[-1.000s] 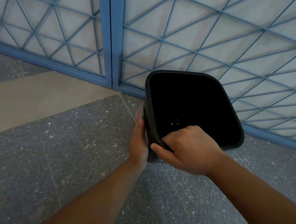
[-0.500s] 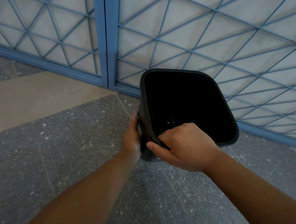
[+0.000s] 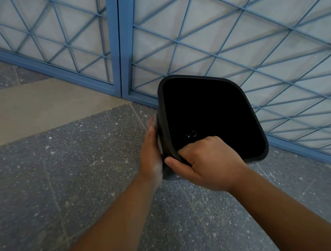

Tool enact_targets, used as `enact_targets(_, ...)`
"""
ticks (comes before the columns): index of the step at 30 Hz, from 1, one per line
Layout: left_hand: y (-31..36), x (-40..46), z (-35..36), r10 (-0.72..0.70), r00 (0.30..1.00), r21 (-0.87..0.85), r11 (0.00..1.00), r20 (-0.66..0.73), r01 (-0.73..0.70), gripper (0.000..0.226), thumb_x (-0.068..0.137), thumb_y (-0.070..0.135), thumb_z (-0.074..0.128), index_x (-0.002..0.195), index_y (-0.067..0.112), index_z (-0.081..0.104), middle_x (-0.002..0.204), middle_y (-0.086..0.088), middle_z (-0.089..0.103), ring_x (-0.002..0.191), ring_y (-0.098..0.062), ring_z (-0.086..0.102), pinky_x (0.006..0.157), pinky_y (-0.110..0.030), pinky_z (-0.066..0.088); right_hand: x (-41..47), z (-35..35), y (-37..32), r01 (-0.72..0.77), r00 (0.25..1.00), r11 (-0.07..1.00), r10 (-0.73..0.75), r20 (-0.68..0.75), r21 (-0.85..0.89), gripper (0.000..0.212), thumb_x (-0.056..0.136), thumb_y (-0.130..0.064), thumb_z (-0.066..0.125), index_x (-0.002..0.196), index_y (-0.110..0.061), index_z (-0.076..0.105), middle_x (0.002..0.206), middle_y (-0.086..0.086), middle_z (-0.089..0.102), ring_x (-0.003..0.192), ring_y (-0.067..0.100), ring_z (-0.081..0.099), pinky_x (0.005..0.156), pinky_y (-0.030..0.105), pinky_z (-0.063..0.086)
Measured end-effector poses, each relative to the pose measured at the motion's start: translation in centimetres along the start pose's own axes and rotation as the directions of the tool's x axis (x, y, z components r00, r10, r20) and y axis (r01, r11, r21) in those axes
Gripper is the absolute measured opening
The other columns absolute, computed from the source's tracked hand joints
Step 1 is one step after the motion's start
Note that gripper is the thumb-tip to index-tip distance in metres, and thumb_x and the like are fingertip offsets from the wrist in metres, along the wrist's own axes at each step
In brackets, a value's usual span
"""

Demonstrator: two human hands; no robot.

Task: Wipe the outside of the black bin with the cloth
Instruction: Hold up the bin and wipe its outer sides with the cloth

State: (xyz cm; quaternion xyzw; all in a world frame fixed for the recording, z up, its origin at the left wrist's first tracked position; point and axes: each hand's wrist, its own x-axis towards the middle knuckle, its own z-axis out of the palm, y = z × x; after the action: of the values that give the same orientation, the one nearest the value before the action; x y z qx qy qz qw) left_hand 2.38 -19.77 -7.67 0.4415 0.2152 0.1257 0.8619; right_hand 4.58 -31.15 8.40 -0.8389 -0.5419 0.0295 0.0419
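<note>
A black square bin (image 3: 212, 118) is held off the floor, tilted so its open top faces me. My right hand (image 3: 207, 162) grips its near rim, thumb outside and fingers inside. My left hand (image 3: 151, 152) lies flat against the bin's left outer wall. A pale cloth (image 3: 159, 145) shows as a thin strip between that palm and the wall; most of it is hidden by the hand.
A blue metal gate (image 3: 118, 38) with diagonal bars and pale panels stands close behind the bin. Underfoot is grey speckled stone floor (image 3: 53, 175), with a beige band (image 3: 29, 107) at the left.
My left hand has slid along the bin's left wall, and the cloth edge now shows beside it. The right hand keeps its grip on the rim.
</note>
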Motion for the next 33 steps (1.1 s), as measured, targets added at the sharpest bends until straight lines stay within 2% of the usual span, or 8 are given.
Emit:
enact_targets(4,-0.9,-1.8,-0.4,0.003,0.999,0.007,1.000,0.041,-0.003,0.063,0.121,0.052,0.030,0.168,0.015,0.051,0.159,-0.007,0.068,0.152,-0.026,0.062,0.120,-0.032,0.057,0.0,-0.2,0.1,0.014,1.000,1.000,-0.014,-0.005,-0.001,0.054,0.097,-0.052,0.029,0.058,-0.022,0.051,0.051,-0.006,0.050,0.045,0.010,0.045,0.049,0.031,0.042)
enact_targets(7,-0.4,-0.7,-0.4,-0.102,0.995,-0.021,0.995,0.004,0.102,0.065,0.122,0.051,0.023,0.145,0.012,0.070,0.121,-0.002,0.087,0.127,-0.028,0.076,0.094,-0.023,0.066,0.0,-0.1,0.0,0.002,1.000,1.000,-0.002,-0.003,0.005,0.053,0.097,-0.052,0.031,0.058,-0.022,0.052,0.052,-0.006,0.050,0.045,0.009,0.043,0.049,0.030,0.041)
enact_targets(11,-0.1,-1.2,0.8,-0.016,1.000,-0.083,0.996,0.027,0.018,0.060,0.119,0.055,0.033,0.160,0.020,0.059,0.156,-0.009,0.069,0.152,-0.028,0.061,0.125,-0.039,0.051,0.2,-0.1,0.2,-0.018,1.000,1.000,0.018,0.015,0.025,0.056,0.096,-0.055,0.026,0.059,-0.022,0.053,0.052,-0.006,0.051,0.045,0.009,0.045,0.050,0.027,0.039)
enact_targets(17,-0.3,-0.9,0.5,-0.076,0.997,-0.047,0.996,0.004,0.076,0.069,0.123,0.050,0.015,0.136,0.017,0.074,0.118,0.000,0.087,0.124,-0.021,0.078,0.089,-0.018,0.064,0.2,0.0,0.3,-0.022,1.000,1.000,0.022,0.016,0.006,0.056,0.096,-0.055,0.026,0.058,-0.022,0.051,0.052,-0.005,0.050,0.046,0.009,0.046,0.050,0.027,0.036)
enact_targets(21,0.1,-0.9,0.5,-0.045,0.999,-0.050,0.998,0.022,0.046,0.076,0.117,0.065,0.032,0.167,0.011,0.052,0.159,-0.017,0.066,0.153,-0.030,0.060,0.130,-0.046,0.046,0.3,0.0,0.2,-0.026,0.999,0.999,0.026,0.019,0.021,0.057,0.095,-0.056,0.024,0.061,-0.023,0.054,0.053,-0.007,0.050,0.046,0.008,0.044,0.050,0.027,0.039)
enact_targets(24,-0.9,-1.2,-0.1,-0.034,0.999,0.055,0.998,-0.013,0.034,0.078,0.111,0.067,0.040,0.167,0.015,0.053,0.163,-0.017,0.063,0.157,-0.034,0.056,0.132,-0.056,0.041,0.2,0.0,0.2,-0.017,1.000,1.000,0.017,0.015,0.012,0.055,0.096,-0.055,0.026,0.059,-0.023,0.052,0.052,-0.006,0.049,0.045,0.009,0.044,0.050,0.029,0.039)
enact_targets(27,-0.5,0.0,-0.1,-0.136,0.990,-0.083,0.988,-0.046,0.132,0.073,0.118,0.062,0.036,0.159,0.007,0.061,0.144,-0.017,0.075,0.149,-0.041,0.062,0.122,-0.050,0.055,0.2,0.0,0.3,-0.029,1.000,1.000,0.029,0.006,0.009,0.055,0.095,-0.056,0.025,0.059,-0.023,0.051,0.052,-0.006,0.050,0.046,0.009,0.044,0.050,0.029,0.039)
enact_targets(33,-0.4,-1.8,0.8,-0.032,0.998,0.003,0.999,-0.055,0.032,0.052,0.120,0.057,0.038,0.164,0.036,0.058,0.169,0.000,0.058,0.157,-0.017,0.055,0.130,-0.044,0.045,0.3,-0.1,0.4,-0.005,1.000,1.000,0.005,0.001,0.012,0.055,0.096,-0.055,0.026,0.059,-0.022,0.052,0.052,-0.006,0.050,0.045,0.009,0.043,0.049,0.029,0.040)
